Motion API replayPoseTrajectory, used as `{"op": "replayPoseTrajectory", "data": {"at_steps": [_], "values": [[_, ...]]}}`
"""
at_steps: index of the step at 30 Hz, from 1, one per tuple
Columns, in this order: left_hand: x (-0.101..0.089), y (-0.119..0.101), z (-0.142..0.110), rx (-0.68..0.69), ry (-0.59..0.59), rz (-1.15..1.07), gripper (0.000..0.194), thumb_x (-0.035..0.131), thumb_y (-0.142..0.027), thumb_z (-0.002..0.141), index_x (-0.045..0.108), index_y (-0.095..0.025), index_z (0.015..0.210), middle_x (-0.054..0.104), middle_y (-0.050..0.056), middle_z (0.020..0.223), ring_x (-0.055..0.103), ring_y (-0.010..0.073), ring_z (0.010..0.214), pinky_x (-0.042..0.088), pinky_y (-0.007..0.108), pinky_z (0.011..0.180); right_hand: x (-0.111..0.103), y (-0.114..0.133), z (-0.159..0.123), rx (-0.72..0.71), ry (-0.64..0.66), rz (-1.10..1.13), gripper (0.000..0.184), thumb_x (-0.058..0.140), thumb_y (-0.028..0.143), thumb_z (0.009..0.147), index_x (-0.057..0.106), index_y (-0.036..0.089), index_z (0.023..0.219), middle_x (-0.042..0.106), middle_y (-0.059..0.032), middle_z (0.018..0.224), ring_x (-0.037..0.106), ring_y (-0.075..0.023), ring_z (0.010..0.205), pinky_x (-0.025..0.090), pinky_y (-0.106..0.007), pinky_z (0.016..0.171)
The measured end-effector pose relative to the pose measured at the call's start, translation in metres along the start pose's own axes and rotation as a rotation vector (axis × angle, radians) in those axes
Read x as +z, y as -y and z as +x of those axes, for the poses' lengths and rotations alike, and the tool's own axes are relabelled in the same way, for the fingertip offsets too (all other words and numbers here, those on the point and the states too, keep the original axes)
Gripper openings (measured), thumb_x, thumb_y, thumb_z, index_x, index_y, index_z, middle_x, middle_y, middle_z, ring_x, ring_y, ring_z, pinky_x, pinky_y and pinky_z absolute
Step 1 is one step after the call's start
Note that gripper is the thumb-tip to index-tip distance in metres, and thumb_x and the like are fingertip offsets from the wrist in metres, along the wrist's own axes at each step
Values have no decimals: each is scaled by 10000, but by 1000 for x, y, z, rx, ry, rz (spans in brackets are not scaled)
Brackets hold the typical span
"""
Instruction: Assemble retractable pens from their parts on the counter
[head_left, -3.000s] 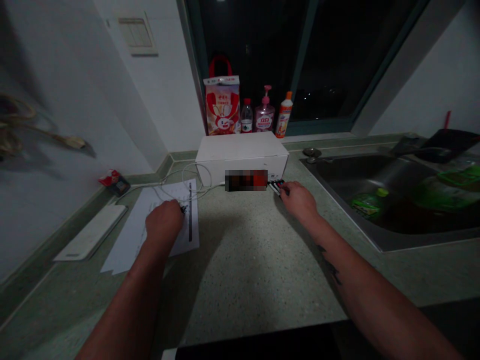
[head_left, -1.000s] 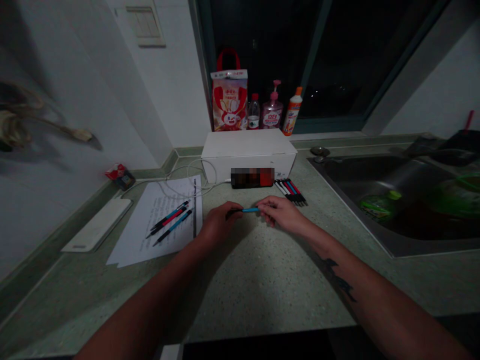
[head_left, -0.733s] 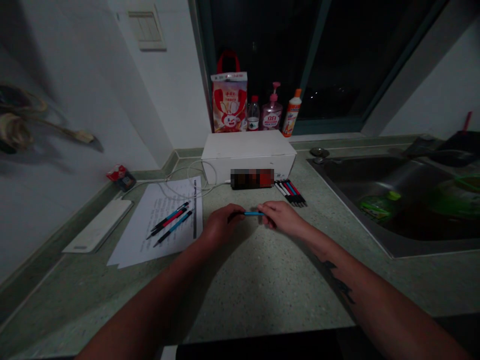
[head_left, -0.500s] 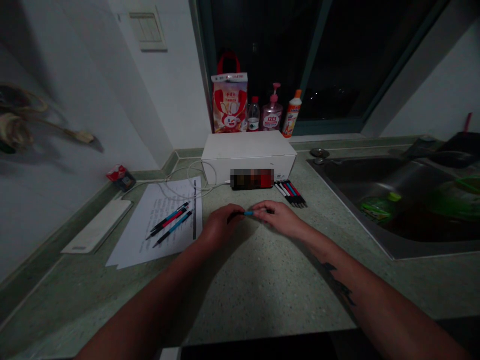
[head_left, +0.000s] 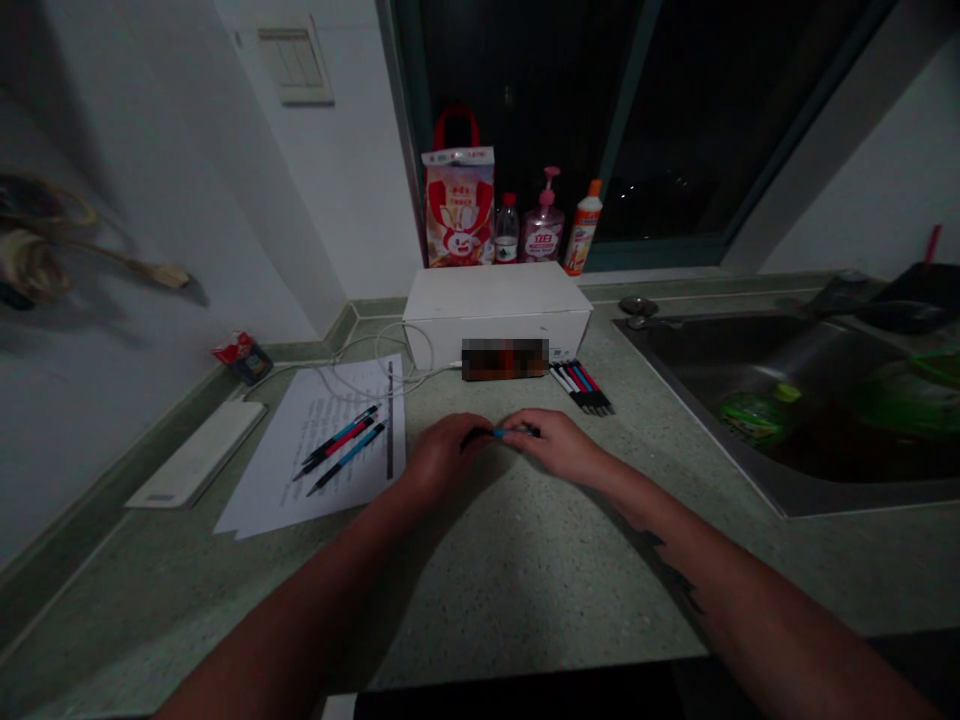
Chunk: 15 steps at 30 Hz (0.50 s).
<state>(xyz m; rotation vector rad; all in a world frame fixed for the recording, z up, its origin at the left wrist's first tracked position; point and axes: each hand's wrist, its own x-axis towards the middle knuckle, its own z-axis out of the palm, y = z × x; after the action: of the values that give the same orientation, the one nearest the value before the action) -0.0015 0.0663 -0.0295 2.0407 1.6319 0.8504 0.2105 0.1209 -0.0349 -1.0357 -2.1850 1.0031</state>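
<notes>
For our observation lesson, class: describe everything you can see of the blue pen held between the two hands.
The slim blue pen looks like plastic, with a dark section toward its left end. It lies crosswise between the left hand and right hand, pinched by the fingers of both, which hide most of it.

The single head-worn camera looks forward and down from the person's head, close over the left hand (head_left: 442,450) and right hand (head_left: 555,445). Its wide view faces the speckled green countertop (head_left: 525,590), reaching the window (head_left: 517,120) beyond and the steel sink (head_left: 750,350) at right.
</notes>
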Motion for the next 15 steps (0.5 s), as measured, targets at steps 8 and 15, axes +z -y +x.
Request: {"op": "replayPoseTrajectory", "data": {"at_steps": [8, 15], "values": [[2, 2, -1, 50, 24, 35, 207, 615, -196, 930, 769, -219, 1065, 775, 61, 1018, 698, 222, 922, 533, 347, 856, 1, 7, -1, -53, 38, -71, 193, 579, 265, 987, 753, 215, 918, 738, -50, 858, 672, -208, 814, 490, -342, 787], [3, 3, -2, 63, 24, 37, 214, 613, -205, 940, 759, -218, 1097, 774, 67, 1047, 699, 221, 938, 531, 345, 861, 3, 9, -2, -68, 59, -130, 185, 585, 279, 1005, 747, 210, 1064, 753, -77, 995, 683, -227, 916, 492, -361, 826]]}}
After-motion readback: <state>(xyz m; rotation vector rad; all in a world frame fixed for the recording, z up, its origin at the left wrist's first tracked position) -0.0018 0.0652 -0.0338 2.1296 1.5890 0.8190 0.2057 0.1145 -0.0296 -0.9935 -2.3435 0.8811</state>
